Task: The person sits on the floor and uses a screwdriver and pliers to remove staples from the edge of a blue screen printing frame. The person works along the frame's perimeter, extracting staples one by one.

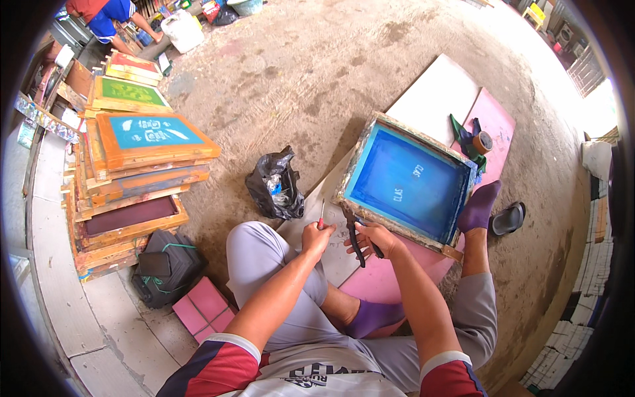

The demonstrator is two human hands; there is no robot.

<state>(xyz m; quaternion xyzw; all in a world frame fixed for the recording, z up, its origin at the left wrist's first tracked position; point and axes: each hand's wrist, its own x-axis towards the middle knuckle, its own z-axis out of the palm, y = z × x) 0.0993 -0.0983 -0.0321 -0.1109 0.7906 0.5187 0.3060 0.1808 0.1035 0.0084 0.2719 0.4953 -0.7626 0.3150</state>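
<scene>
My left hand (pixel 316 239) is closed around a thin screwdriver (pixel 321 223) with a red handle, its shaft pointing up and away from me. Dark pliers (pixel 354 241) with black handles rest in my right hand (pixel 378 239), the thumb over one handle and some fingers spread below. Just beyond the pliers lies a wooden-framed printing screen (pixel 403 182) with blue mesh and small white lettering. The near left corner of its frame is close to the pliers' jaws; whether they touch, I cannot tell.
Pink and white boards (pixel 430 92) lie beneath the screen. Green and black tools and a small round container (pixel 483 141) sit at its right. A black plastic bag (pixel 276 185) stands to the left, before stacked screens (pixel 155 142). A dark bag (pixel 169 268), slipper (pixel 507 219) and another person (pixel 112 20) are around.
</scene>
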